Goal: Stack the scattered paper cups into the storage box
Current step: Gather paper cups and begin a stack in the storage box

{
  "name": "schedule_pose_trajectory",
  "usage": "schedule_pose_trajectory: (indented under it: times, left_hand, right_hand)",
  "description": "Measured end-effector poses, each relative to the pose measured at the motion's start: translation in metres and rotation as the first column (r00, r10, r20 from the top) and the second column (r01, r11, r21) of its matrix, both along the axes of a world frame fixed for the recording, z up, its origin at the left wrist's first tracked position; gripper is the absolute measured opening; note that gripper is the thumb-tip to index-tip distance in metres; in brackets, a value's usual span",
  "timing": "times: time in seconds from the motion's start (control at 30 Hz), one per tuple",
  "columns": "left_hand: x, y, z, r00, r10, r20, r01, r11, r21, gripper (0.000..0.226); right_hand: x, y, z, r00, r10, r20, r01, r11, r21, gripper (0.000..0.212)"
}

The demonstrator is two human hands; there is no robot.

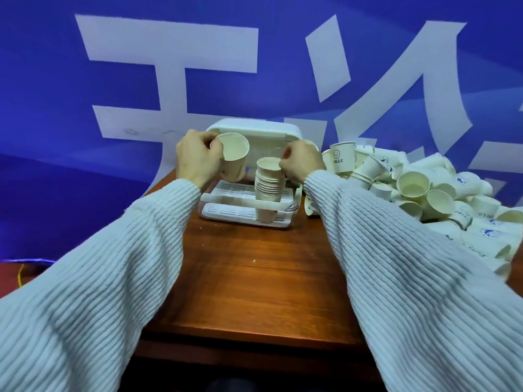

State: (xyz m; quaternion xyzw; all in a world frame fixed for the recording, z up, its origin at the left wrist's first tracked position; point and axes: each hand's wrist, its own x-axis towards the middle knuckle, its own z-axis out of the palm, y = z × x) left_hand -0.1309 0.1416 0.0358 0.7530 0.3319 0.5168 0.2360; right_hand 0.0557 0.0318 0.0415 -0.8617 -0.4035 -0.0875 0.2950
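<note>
A white storage box [223, 213] with a slotted floor and a raised lid [254, 130] stands at the far side of the wooden table. Inside its right half rises a stack of nested paper cups [268, 188]. My right hand [301, 162] pinches the rim of the top cup of that stack. My left hand [198, 159] holds a single paper cup [233, 155] above the box's left half, tilted so its mouth faces me. A big heap of loose paper cups [424, 193] lies to the right of the box.
The wooden table [254, 278] has a front edge close to me and a left edge near the box. A blue banner with large white characters [169, 66] hangs right behind the box. Small crumbs dot the tabletop.
</note>
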Motion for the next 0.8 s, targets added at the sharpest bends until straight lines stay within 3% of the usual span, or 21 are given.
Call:
schedule_pose_trajectory:
  times: [0.13,0.27,0.47,0.63,0.8]
  left_hand:
    - [0.008,0.003,-0.004,0.999,-0.024,-0.031,0.024,1.000,-0.016,0.032]
    - [0.018,-0.005,-0.003,1.000,-0.026,0.008,0.026,1.000,-0.008,0.029]
    - [0.050,-0.002,0.013,0.990,-0.081,0.119,0.097,0.986,-0.133,0.032]
    - [0.068,-0.008,0.006,0.991,-0.132,0.013,0.133,0.983,-0.124,0.032]
    - [0.078,-0.009,-0.008,0.963,-0.084,-0.257,0.061,0.993,-0.098,0.029]
  right_hand:
    - [-0.003,0.007,-0.013,1.000,0.013,0.015,-0.011,0.993,-0.121,0.013]
    - [0.003,0.008,-0.016,0.996,0.082,-0.020,-0.084,0.989,-0.118,0.006]
    - [0.003,0.000,-0.025,0.992,0.108,-0.071,-0.108,0.994,-0.001,0.020]
    - [0.008,-0.003,-0.032,0.988,0.128,-0.088,-0.126,0.991,0.036,0.027]
    - [0.013,-0.002,-0.036,0.980,0.145,-0.137,-0.133,0.986,0.097,0.035]
